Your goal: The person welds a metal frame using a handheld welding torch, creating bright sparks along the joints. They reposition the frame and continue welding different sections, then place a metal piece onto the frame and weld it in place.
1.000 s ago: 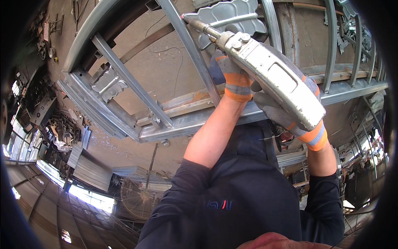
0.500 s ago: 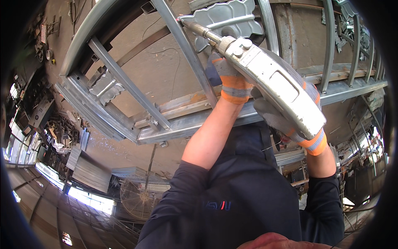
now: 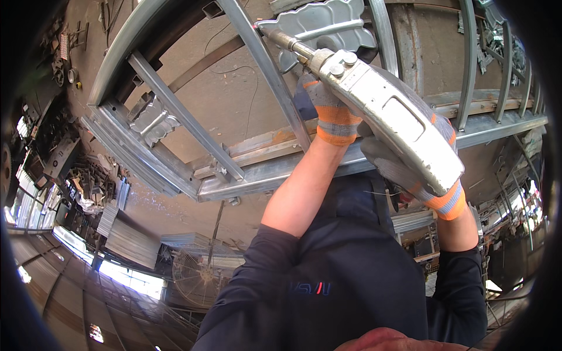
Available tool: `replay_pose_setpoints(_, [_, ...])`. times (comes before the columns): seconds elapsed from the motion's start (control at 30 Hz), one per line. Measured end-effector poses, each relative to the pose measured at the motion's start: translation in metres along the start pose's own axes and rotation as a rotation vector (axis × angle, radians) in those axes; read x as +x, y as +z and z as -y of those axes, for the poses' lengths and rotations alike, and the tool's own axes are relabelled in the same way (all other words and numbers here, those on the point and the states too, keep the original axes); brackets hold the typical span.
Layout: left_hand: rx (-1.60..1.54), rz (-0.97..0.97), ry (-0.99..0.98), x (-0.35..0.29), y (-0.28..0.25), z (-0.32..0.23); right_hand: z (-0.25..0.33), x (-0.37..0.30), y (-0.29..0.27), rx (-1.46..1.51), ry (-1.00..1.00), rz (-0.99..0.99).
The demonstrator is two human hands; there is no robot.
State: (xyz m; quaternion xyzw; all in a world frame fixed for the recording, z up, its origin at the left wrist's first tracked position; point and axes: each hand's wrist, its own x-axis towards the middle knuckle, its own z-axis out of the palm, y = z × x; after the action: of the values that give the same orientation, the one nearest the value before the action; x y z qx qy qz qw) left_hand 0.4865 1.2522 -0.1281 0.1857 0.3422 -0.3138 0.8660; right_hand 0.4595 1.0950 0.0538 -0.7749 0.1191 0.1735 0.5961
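I hold a handheld welding gun with a silver-white body and a narrow metal nozzle. Its tip points up and left, at an upright square steel tube of a metal frame, and a small red spot glows there. My left hand, in a grey and orange glove, is closed at the gun's front under its neck; part of its fingers is hidden. The rear body is gripped from below by my gloved right hand, most of its fingers behind the gun. A wavy-edged ornamental metal panel sits just beyond the nozzle.
The frame's long bottom rail crosses in front of me. Another small ornamental panel sits at the left end. More upright bars stand at right. Behind lie stacked metal sheets and a round caged fan.
The whole view has shifted slightly, with the frame appearing a little farther right. Both hands keep their hold on the welding gun, and its tip stays at the same upright tube.
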Motion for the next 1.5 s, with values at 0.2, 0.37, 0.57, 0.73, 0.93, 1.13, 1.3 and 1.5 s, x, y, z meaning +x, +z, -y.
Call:
replay_pose_setpoints(0.2, [0.098, -0.226, -0.044, -0.008, -0.001, 0.003, 0.010, 0.010, 0.011, 0.268, 0.116, -0.043])
replay_pose_setpoints(0.37, [0.183, -0.197, -0.006, 0.005, -0.011, 0.012, 0.018, 0.015, 0.011, 0.221, 0.084, -0.027])
replay_pose_setpoints(0.57, [-0.321, 0.160, -0.078, 0.019, -0.052, 0.034, 0.016, 0.009, 0.019, 0.112, 0.064, -0.001])
replay_pose_setpoints(0.73, [-0.383, 0.366, -0.115, 0.025, -0.086, 0.046, 0.006, -0.004, 0.025, 0.121, 0.052, -0.026])
replay_pose_setpoints(0.93, [-0.495, 0.381, -0.092, 0.032, -0.089, 0.047, -0.001, -0.013, 0.026, 0.151, 0.092, 0.026])
replay_pose_setpoints(1.13, [-0.379, 0.429, 0.011, 0.037, -0.087, 0.044, 0.000, -0.008, 0.028, 0.060, -0.005, -0.009])
replay_pose_setpoints(1.3, [-0.383, 0.420, -0.015, 0.041, -0.094, 0.049, -0.001, -0.015, 0.031, 0.261, 0.158, -0.013])
replay_pose_setpoints(1.5, [-0.469, 0.387, -0.079, 0.029, -0.087, 0.046, -0.012, -0.020, 0.026, 0.114, 0.086, 0.049])
